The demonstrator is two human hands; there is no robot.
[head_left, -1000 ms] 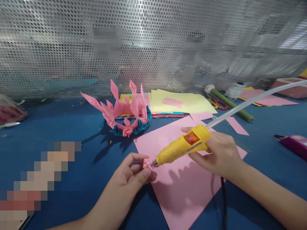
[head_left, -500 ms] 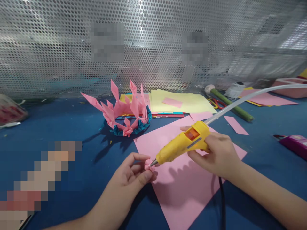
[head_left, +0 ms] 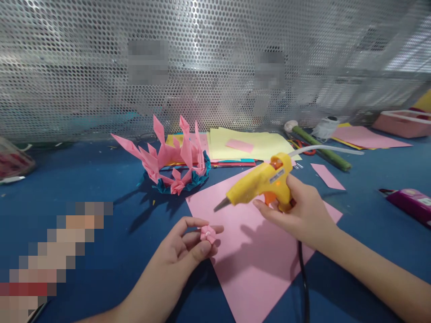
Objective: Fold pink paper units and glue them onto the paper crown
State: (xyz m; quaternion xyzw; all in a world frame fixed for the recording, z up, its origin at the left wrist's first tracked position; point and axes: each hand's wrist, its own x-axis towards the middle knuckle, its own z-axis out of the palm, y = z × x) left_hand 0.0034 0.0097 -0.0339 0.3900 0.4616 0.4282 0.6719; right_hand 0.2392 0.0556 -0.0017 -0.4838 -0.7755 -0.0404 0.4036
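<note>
My left hand (head_left: 188, 246) pinches a small folded pink paper flower (head_left: 208, 234), with a glossy spot at its middle. My right hand (head_left: 299, 211) is wrapped round the handle of a yellow hot glue gun (head_left: 259, 181). The gun's metal nozzle points down and left, apart from the flower and a little above it. A clear glue stick sticks out of the gun's back. Under both hands lies a pink paper sheet (head_left: 256, 273). Behind my left hand stands a pink folded-paper crown (head_left: 168, 157) with a blue crinkled base.
Stacked coloured paper (head_left: 256, 139) lies at the back. A green stem (head_left: 323, 150), a pink strip (head_left: 327, 176), a pink basket (head_left: 400, 124) and a purple packet (head_left: 409, 202) are at right. A perforated metal panel (head_left: 215, 67) rises behind. The gun's black cord (head_left: 304, 278) trails down.
My right hand has lifted the glue gun, so its nozzle has come away from the flower and the gun has turned. My left hand keeps the flower in nearly the same place.
</note>
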